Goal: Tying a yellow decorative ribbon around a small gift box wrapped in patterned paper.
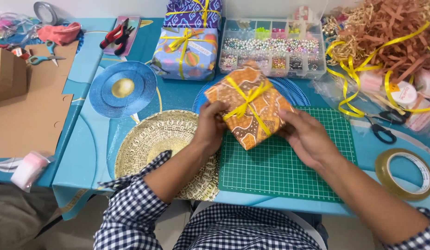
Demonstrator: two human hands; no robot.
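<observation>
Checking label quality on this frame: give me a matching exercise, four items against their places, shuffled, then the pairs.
Things:
1. orange gift box
2. tape roll
3. red pliers
4. bead organiser

Places:
A. far side of table, left of the blue wrapped gifts
B. held between left hand and right hand, above the green cutting mat
C. behind the orange box, beside the shredded paper
D. near table edge, right of the mat

Pairs: 1-B, 2-D, 3-A, 4-C
</observation>
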